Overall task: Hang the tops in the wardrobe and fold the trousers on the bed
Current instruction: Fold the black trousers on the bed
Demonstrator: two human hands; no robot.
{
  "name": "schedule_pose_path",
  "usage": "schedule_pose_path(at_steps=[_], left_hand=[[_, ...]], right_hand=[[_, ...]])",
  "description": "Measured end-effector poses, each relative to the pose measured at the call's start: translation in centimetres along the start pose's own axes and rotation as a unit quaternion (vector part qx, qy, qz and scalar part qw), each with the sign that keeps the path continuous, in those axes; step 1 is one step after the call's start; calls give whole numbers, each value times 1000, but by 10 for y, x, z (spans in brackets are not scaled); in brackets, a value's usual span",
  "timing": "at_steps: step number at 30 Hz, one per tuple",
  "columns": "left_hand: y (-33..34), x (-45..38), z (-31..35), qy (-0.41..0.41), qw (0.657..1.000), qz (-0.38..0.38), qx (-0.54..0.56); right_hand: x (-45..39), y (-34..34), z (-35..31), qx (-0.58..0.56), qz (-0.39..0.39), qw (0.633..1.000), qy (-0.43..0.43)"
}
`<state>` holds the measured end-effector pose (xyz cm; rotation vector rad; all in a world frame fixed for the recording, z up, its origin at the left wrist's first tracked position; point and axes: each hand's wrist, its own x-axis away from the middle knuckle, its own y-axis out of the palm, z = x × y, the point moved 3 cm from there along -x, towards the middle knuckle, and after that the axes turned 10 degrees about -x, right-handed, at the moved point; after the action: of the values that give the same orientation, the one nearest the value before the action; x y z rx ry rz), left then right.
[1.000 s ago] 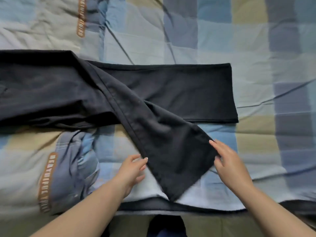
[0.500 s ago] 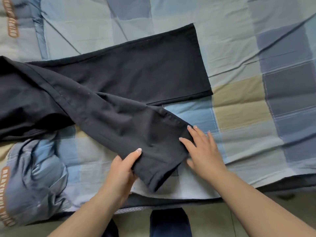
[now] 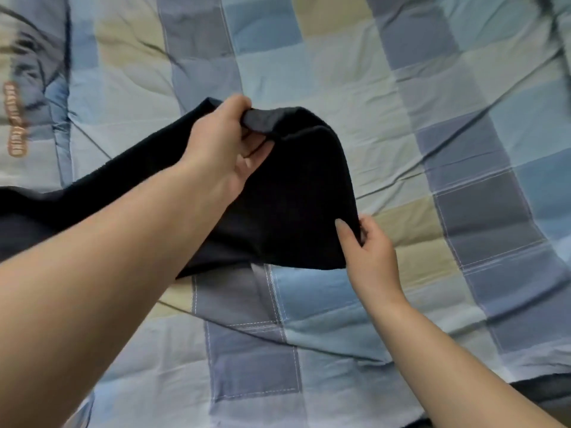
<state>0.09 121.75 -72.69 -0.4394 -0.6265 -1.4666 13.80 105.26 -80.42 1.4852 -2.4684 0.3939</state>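
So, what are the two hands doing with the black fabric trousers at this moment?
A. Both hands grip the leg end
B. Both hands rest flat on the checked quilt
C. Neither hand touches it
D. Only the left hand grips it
A: the left hand grips the hem of the black fabric trousers, and the right hand pinches the hem's lower corner.

Wide stretch of flat checked bed cover (image 3: pixel 401 125) lying open to the right and toward the near edge, wrinkled only. Black trousers (image 3: pixel 293 211) lifted across the middle-left, blocking the way between the two hands. Left hand (image 3: pixel 222 146) gripping the upper hem, its forearm crossing the lower-left approach. Right hand (image 3: pixel 367 242) pinching the lower corner, its forearm filling the lower-right. Bunched cover with an orange printed band (image 3: pixel 15 122) at the far left edge.
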Motion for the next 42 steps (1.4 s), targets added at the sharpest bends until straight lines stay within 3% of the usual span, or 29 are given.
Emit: schedule_pose_path(at_steps=[5,10,17,20,25,29,34,40,42], left_hand=[[40,-58,19,-1,994,7,-108],[38,-92,-7,-25,983,-20,-179],[-87,-37,-150,-215,962,63,-159],[-139,-4,-185,-252,952,129,-116],[-177,-4,-178,-218,956,197,5],[-182,-20,-167,-240,937,249,52],[-189,-4,-181,-200,947,234,89],[-210,-1,-177,-178,949,221,139],[-214,-7,-167,-146,948,242,148]], right_hand=[[-59,-6,-2,-29,40,997,62],[-107,-8,25,-10,48,988,145],[-90,-11,69,14,81,968,239],[-81,1,75,-81,102,955,266],[-75,20,73,-153,96,935,306],[-72,18,69,-223,158,908,318],[-47,14,78,-322,216,872,300],[-45,43,78,-332,125,874,332],[-50,43,77,-301,142,886,323]])
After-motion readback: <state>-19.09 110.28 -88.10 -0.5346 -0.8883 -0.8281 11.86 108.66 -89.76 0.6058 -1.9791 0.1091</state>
